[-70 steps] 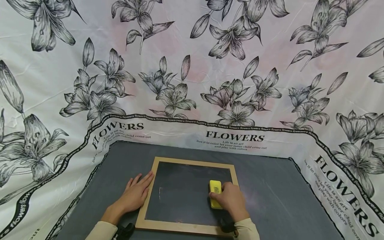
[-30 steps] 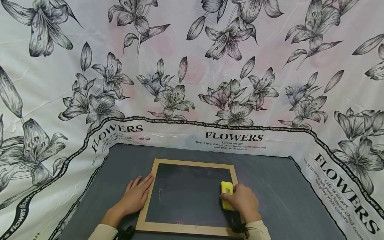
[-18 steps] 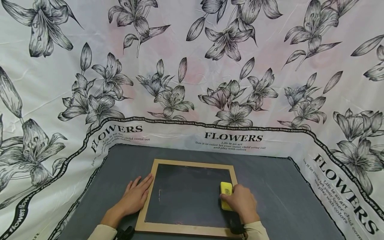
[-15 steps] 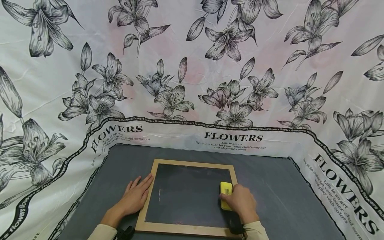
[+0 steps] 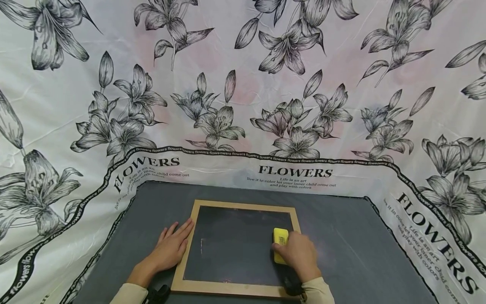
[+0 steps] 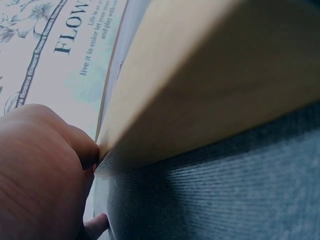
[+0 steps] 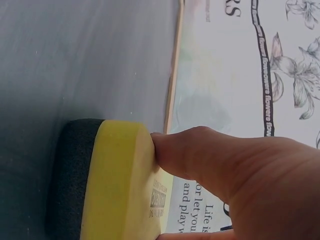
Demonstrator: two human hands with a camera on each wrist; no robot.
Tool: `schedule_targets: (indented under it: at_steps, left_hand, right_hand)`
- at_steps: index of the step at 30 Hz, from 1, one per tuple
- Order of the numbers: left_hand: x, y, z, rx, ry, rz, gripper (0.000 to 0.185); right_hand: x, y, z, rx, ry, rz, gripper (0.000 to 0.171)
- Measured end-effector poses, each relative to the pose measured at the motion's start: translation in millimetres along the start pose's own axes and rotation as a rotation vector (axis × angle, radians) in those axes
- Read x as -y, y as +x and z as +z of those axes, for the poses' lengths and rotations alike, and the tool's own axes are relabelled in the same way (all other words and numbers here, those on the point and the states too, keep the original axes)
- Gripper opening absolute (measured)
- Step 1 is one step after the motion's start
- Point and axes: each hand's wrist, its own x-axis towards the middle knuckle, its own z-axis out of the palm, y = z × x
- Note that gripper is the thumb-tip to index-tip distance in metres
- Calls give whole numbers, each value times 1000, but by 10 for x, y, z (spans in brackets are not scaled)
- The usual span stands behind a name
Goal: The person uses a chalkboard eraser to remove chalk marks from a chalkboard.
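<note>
A small blackboard (image 5: 235,249) in a light wooden frame lies on the grey table. My right hand (image 5: 301,255) grips a yellow board eraser (image 5: 281,237) by its sides near the board's right edge. In the right wrist view the eraser (image 7: 112,180) shows a black felt side, which rests against the board, and my thumb presses its yellow body. My left hand (image 5: 169,248) lies with fairly straight fingers at the frame's left side. From the left wrist, the fingers of that hand (image 6: 40,165) touch the wooden frame (image 6: 200,95).
Grey cloth (image 5: 353,240) covers the table around the board. A white curtain (image 5: 243,93) printed with flowers and lettering hangs behind and at both sides. Faint pale marks (image 5: 202,246) show on the board's left part, and a small reddish mark (image 5: 227,280) near its lower edge.
My right hand slid the eraser rightward towards the frame, then back a little to the left. The left hand has stayed at the frame's left side.
</note>
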Motion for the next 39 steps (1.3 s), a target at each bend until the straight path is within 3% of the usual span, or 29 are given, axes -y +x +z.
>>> schedule_targets:
  at_steps: [21, 29, 39]
  left_hand:
    - [-216, -37, -180, 50, -31, -16, 56]
    - [-128, -8, -94, 31, -42, -22, 58]
    - [-304, -7, -250, 136, 22, -77, 58]
  right_hand:
    - [201, -41, 162, -83, -35, -136, 51]
    - [387, -44, 222, -35, -15, -104, 51]
    - [560, -85, 316, -40, -13, -112, 55]
